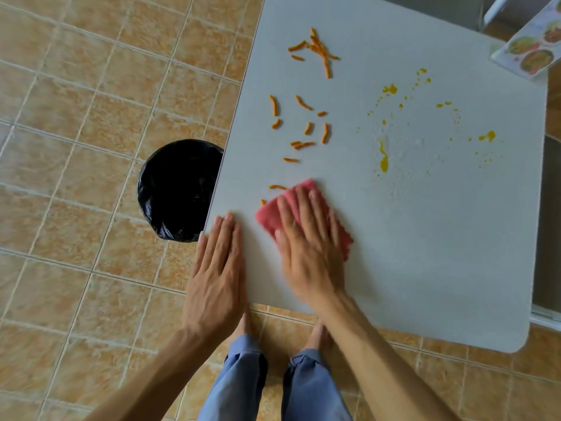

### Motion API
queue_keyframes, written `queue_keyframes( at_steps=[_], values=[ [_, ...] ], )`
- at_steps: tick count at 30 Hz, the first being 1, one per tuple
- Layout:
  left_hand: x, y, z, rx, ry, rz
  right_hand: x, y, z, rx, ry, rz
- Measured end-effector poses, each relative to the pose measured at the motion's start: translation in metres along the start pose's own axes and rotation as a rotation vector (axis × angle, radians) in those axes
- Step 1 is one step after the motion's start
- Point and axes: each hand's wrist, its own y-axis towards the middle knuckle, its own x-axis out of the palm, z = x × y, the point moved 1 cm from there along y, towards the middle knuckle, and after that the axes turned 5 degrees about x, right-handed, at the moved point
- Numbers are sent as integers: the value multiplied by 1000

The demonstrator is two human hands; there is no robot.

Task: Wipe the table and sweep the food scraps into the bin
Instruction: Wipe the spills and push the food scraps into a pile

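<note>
A pale grey table point(425, 238) carries several orange food sticks point(306, 129) scattered across its left half and yellow sauce splashes point(384, 162) toward the right. My right hand point(309, 238) presses flat on a pink cloth point(267, 217) near the table's front left part, blurred by motion; two orange sticks lie just past the cloth's far edge. My left hand point(218, 268) lies flat, fingers together, on the table's left edge and holds nothing. A bin with a black liner point(179, 189) stands on the floor, partly under that left edge.
A laminated sheet with food pictures point(531, 47) sits at the table's far right corner. A tan tiled floor point(76, 147) surrounds the table. My bare feet and blue trouser legs point(243, 381) are below the front edge. Grey furniture shows at the right.
</note>
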Motion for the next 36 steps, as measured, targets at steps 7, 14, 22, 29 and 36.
queue_keyframes(
  at_steps=[7,14,22,29,36],
  values=[
    [-1,-3,1,3,-6,20,4,10,2,504,-39,184],
    [4,-1,1,-3,-2,15,11,-2,-46,63,7,-14],
    [-9,-8,-6,-19,-69,14,18,-4,-76,340,28,61],
    [-21,-26,-70,-360,-42,22,12,-19,-53,-103,49,-63],
    [-42,-15,-85,-388,-20,48,24,-13,-101,106,71,-39]
  ],
)
